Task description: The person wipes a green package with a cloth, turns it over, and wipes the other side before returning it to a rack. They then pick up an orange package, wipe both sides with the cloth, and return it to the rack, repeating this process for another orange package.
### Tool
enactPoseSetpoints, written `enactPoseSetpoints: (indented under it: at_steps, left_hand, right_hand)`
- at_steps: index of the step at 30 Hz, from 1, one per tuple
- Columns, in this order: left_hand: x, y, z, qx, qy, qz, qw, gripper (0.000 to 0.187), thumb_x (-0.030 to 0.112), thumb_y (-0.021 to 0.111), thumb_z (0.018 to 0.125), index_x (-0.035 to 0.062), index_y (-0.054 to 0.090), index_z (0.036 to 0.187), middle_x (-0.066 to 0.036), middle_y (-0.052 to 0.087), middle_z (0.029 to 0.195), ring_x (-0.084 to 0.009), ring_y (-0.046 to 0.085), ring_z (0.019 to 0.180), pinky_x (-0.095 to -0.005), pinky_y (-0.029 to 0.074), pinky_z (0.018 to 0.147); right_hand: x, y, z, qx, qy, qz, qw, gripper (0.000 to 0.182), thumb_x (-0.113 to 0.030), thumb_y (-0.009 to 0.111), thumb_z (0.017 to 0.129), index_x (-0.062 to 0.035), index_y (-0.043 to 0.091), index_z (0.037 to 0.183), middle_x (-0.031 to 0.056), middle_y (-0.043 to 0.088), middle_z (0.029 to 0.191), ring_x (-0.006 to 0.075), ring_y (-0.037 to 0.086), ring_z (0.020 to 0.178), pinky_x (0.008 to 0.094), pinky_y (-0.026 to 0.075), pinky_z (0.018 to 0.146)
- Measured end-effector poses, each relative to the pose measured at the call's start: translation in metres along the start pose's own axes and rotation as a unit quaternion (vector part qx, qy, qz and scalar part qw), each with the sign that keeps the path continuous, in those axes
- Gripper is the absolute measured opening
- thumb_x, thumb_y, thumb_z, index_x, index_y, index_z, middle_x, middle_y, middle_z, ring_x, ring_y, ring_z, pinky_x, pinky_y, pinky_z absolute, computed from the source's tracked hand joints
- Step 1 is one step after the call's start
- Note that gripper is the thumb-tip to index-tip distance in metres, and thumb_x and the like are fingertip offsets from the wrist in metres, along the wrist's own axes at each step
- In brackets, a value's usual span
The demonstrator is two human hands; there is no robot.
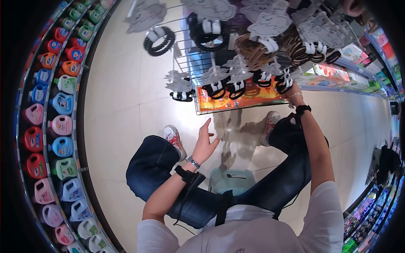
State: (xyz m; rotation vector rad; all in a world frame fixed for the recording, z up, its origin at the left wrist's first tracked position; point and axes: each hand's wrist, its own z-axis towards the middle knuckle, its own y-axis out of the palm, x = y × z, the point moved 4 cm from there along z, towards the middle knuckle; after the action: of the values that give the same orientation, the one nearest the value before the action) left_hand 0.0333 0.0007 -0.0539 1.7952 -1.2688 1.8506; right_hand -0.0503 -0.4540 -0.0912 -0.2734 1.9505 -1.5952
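My left hand (205,145) hangs in the air above the floor, in front of the wire rack. It is open, its fingers apart, and holds nothing. My right hand (295,93) is at the right end of the lower row of hair ties, up against a black hair tie bundle (284,84) with white bands. Most of its fingers are hidden by the bundle, so I cannot see whether they grip it. More black hair ties (216,90) hang on grey cards to the left. Above them hang larger black hair ties (159,42) and brown hair ties (255,50).
The wire rack (181,63) stands before my knees, with an orange printed panel (247,99) low down. A pale green plastic bin or stool (231,180) is between my legs. Shelves of detergent bottles (63,104) line the left. Boxed goods (333,76) are on the right.
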Motion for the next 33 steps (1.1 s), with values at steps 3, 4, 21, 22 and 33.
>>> enactPoseSetpoints:
  at_steps: [3, 4, 21, 22, 33]
  left_hand:
    - [0.006, -0.005, -0.005, 0.019, 0.013, 0.005, 1.0, 0.076, 0.011, 0.06, 0.079, 0.0111, 0.014, 0.139, -0.018, 0.031, 0.131, -0.022, 0.055, 0.1, -0.0243, 0.045, 0.062]
    - [0.011, -0.006, -0.006, 0.02, 0.024, 0.004, 1.0, 0.077, 0.011, 0.06, 0.078, 0.0109, 0.013, 0.139, -0.019, 0.03, 0.131, -0.0225, 0.055, 0.1, -0.0241, 0.045, 0.06]
    - [0.048, -0.011, -0.02, -0.006, 0.049, -0.038, 0.998, 0.067, 0.01, 0.059, 0.077, 0.0081, 0.024, 0.134, -0.019, 0.036, 0.126, -0.0267, 0.053, 0.096, -0.0334, 0.046, 0.078]
    - [0.05, -0.007, -0.021, -0.028, 0.076, -0.017, 0.997, 0.063, 0.011, 0.059, 0.077, 0.0069, 0.028, 0.132, -0.018, 0.038, 0.123, -0.0267, 0.053, 0.095, -0.0336, 0.046, 0.08]
    - [0.055, 0.01, -0.016, -0.081, 0.068, -0.082, 0.991, 0.051, 0.014, 0.055, 0.079, 0.0036, 0.036, 0.126, -0.015, 0.045, 0.12, -0.0253, 0.054, 0.095, -0.0322, 0.045, 0.084]
  right_hand:
    - [-0.017, -0.024, -0.028, 0.027, 0.048, -0.003, 0.998, 0.047, -0.026, 0.07, 0.068, 0.0015, 0.045, 0.096, 0.025, 0.061, 0.085, 0.0402, 0.059, 0.083, 0.0424, 0.046, 0.068]
    - [-0.018, -0.031, -0.035, 0.002, 0.078, -0.014, 0.997, 0.047, -0.033, 0.064, 0.071, -0.0035, 0.044, 0.102, 0.0253, 0.06, 0.093, 0.0408, 0.057, 0.091, 0.0454, 0.046, 0.074]
    - [-0.043, 0.0, -0.043, -0.112, -0.093, -0.116, 0.982, 0.032, -0.02, 0.065, 0.069, -0.0036, 0.057, 0.096, 0.0197, 0.062, 0.08, 0.0361, 0.06, 0.079, 0.0434, 0.045, 0.069]
    - [-0.048, 0.012, -0.053, -0.077, -0.109, -0.085, 0.987, 0.032, -0.025, 0.065, 0.072, -0.0038, 0.057, 0.094, 0.0166, 0.062, 0.078, 0.0317, 0.061, 0.074, 0.0407, 0.046, 0.065]
    - [-0.24, 0.062, -0.133, -0.33, -0.106, -0.064, 0.936, 0.06, -0.045, 0.064, 0.071, -0.0124, 0.046, 0.118, 0.0093, 0.061, 0.094, 0.025, 0.06, 0.075, 0.0373, 0.046, 0.067]
